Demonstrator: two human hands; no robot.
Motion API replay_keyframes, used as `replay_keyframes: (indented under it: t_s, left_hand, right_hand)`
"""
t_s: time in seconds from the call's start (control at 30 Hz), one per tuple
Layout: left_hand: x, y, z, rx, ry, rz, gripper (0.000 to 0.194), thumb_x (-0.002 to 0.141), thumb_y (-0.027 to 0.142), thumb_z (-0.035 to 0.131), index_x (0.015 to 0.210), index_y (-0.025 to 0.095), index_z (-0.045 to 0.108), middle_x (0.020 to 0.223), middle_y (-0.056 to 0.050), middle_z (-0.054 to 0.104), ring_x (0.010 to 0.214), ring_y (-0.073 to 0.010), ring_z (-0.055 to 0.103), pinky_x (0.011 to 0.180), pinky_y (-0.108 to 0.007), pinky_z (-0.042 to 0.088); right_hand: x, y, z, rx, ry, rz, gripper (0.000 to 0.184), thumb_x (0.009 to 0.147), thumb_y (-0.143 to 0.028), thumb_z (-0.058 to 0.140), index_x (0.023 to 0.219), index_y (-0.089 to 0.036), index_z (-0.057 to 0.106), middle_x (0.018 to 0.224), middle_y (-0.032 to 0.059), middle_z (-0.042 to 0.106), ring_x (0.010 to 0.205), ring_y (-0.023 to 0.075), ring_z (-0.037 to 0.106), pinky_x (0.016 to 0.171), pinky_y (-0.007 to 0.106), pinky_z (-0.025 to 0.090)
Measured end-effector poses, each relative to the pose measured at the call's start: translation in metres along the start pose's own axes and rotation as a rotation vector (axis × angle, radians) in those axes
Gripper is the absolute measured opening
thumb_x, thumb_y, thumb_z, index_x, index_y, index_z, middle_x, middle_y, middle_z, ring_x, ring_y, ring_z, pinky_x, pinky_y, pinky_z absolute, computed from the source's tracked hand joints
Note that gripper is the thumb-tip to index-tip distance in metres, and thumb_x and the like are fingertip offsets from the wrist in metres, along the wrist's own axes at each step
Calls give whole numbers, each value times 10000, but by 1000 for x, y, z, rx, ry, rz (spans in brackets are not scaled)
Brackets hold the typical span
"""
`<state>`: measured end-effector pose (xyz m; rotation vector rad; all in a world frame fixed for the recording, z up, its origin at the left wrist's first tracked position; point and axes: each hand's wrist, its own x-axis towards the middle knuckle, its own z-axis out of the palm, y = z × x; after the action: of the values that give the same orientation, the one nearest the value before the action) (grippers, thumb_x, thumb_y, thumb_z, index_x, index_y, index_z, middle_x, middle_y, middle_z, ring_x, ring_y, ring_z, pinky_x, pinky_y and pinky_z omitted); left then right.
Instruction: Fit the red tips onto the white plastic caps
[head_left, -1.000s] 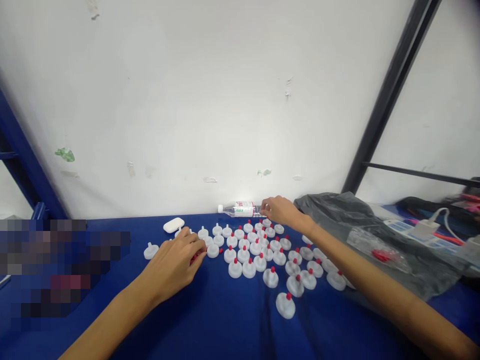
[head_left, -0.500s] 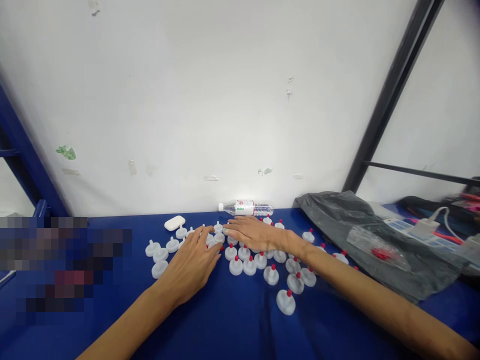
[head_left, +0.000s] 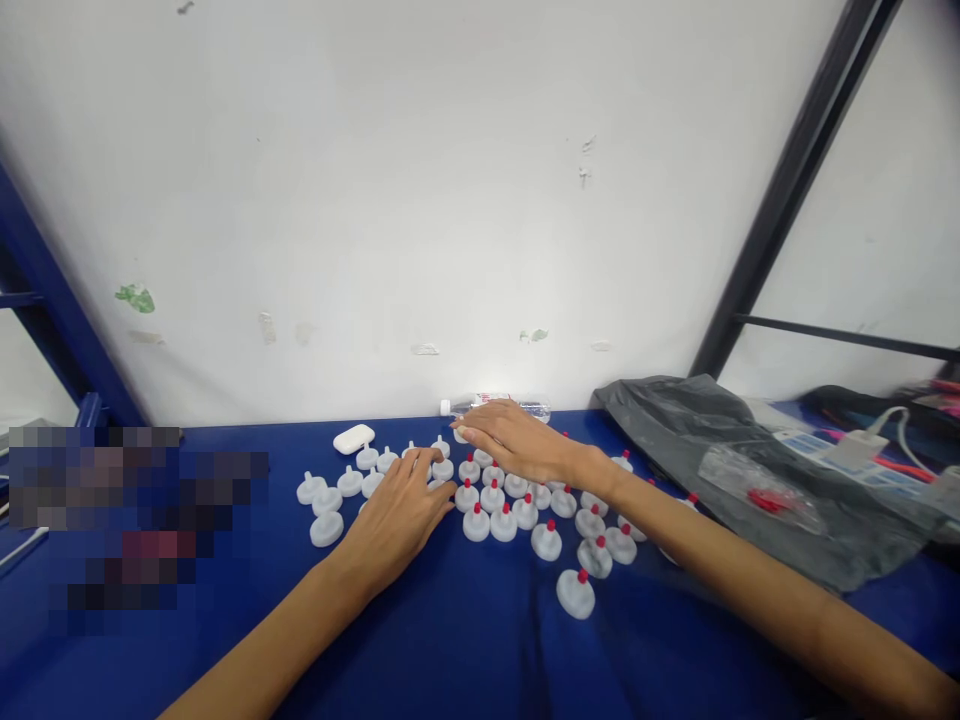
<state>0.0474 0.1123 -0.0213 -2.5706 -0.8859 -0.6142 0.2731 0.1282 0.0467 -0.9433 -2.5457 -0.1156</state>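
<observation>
Many translucent white spout caps lie across the blue table. Those on the left, such as a plain cap (head_left: 326, 528), have bare spouts, while those on the right, such as a red-tipped cap (head_left: 576, 595), carry small red tips. My left hand (head_left: 401, 505) rests over the plain caps, palm down, its fingers spread and slightly bent, with thumb apart. My right hand (head_left: 521, 440) reaches over the back of the red-tipped group, fingers stretched to the left. Its fingertips are close to a cap at the back; whether they touch it is unclear.
Behind my right hand a clear plastic bottle (head_left: 536, 410) lies along the wall. A white oval case (head_left: 352, 438) sits at the back left. On the right are a dark grey bag (head_left: 675, 450), a clear bag with red pieces (head_left: 761, 490) and a power strip (head_left: 855, 450).
My right hand has lifted a little and moved back toward the bottle, covering more of it. My left hand has shifted slightly right. The view has tilted slightly.
</observation>
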Motion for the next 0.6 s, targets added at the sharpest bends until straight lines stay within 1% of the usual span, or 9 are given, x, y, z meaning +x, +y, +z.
replay_keyframes:
  t_s: [0.17, 0.3, 0.4, 0.5, 0.57, 0.6]
  left_hand:
    - [3, 1, -1, -20, -5, -1, 125, 932, 161, 583, 1000, 187, 685, 1219, -177, 555, 1090, -343, 570, 881, -512, 529]
    - [2, 2, -2, -48, -5, 8, 157, 944, 155, 538, 1016, 200, 670, 1211, -161, 563, 1089, -329, 569, 881, -494, 521]
    - [2, 4, -4, -72, -7, 10, 158, 939, 143, 519, 1006, 194, 653, 1201, -155, 578, 1070, -323, 575, 872, -494, 515]
    - [4, 4, -9, -107, 3, 8, 141, 938, 162, 510, 1002, 185, 635, 1175, -149, 594, 1016, -319, 578, 850, -499, 508]
    - [5, 1, -14, -146, 32, -15, 142, 948, 182, 495, 1007, 182, 624, 1141, -138, 603, 980, -306, 574, 848, -497, 499]
    - [5, -1, -16, -174, 52, -34, 144, 955, 189, 485, 1002, 183, 620, 1116, -128, 610, 967, -295, 574, 855, -491, 496]
  right_hand:
    - [1, -4, -2, -12, 31, -56, 314, 1070, -317, 386, 1140, -214, 674, 1136, 67, 737, 1103, 232, 647, 1096, 478, 365]
    - [0, -4, 0, -37, 55, -80, 230, 1024, -314, 517, 1163, -210, 667, 1110, 72, 737, 1118, 237, 640, 1120, 484, 339]
    - [-1, -4, -2, -42, 66, -80, 232, 998, -321, 565, 1191, -217, 642, 1133, 77, 706, 1113, 246, 631, 1079, 480, 394]
    - [-3, -7, -5, -26, 56, -68, 228, 1026, -291, 497, 1215, -225, 606, 1184, 81, 653, 1031, 219, 646, 932, 404, 506]
    - [-4, -10, -8, 2, 29, -64, 225, 1044, -269, 440, 1210, -229, 587, 1192, 77, 635, 983, 204, 649, 857, 367, 532]
    - [-5, -11, -9, 22, 16, -61, 215, 1044, -265, 437, 1207, -231, 574, 1181, 72, 636, 975, 204, 646, 850, 366, 533]
